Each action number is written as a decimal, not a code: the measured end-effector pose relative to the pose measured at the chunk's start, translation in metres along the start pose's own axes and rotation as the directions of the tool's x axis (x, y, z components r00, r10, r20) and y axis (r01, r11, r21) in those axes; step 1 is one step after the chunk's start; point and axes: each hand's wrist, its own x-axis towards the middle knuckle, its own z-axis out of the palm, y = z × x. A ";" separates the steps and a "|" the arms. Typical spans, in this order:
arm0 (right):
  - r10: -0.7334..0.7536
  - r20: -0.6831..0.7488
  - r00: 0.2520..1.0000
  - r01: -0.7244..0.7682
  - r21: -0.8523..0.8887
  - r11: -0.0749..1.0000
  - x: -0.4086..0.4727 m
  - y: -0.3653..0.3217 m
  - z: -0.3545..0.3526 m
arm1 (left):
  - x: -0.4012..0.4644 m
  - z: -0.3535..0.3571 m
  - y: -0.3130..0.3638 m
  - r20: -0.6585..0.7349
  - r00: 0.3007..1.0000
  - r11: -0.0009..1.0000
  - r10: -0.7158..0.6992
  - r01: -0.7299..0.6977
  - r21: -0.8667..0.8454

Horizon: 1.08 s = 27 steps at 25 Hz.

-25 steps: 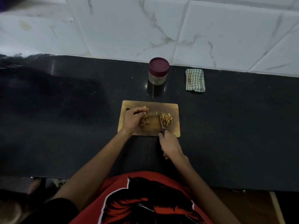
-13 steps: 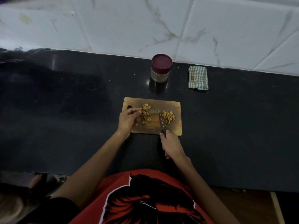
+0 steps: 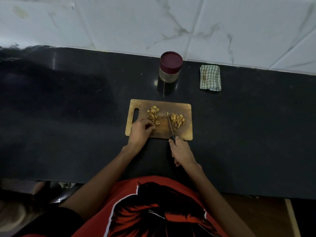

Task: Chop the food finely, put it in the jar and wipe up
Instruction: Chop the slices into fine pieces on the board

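Wall [image 3: 119,23]: white marble-patterned tiles with grey veining and thin grout lines, filling the upper part of the view behind the counter.
Counter [image 3: 68,117]: a long, glossy black slab running the width of the scene; it reflects light dimly near the wall and carries all the objects listed below.
Floor [image 3: 256,214]: a brown strip visible beyond the counter's near edge at lower right.
Shirt [image 3: 153,211]: red with a dark printed graphic, worn by the person standing against the counter's near edge.
Cutting board [image 3: 171,130]: rectangular, wooden, with a slot handle at its left end; it lies flat on the counter directly before the person.
Jar [image 3: 171,68]: upright behind the board, near the wall, closed by a maroon lid; its pale body shows no readable contents.
Cloth [image 3: 210,77]: green-and-white check, folded, to the right of the jar and apart from it.
Left hand [image 3: 140,130]: resting on the board's left half, fingers curled at the near end of the coarse pieces; the exact grip is unclear.
Right hand [image 3: 182,151]: wrapped around the knife handle at the board's near edge.
Knife [image 3: 170,126]: blade pointing away, standing between the two heaps.
Coarse pieces [image 3: 153,115]: tan chunks, left-centre of the board.
Fine shreds [image 3: 177,119]: right of the blade.
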 end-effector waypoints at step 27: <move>-0.008 -0.016 1.000 0.008 -0.004 1.000 0.000 0.002 0.000 | 0.015 0.017 0.037 0.007 0.998 0.997 0.070 -0.069 -0.017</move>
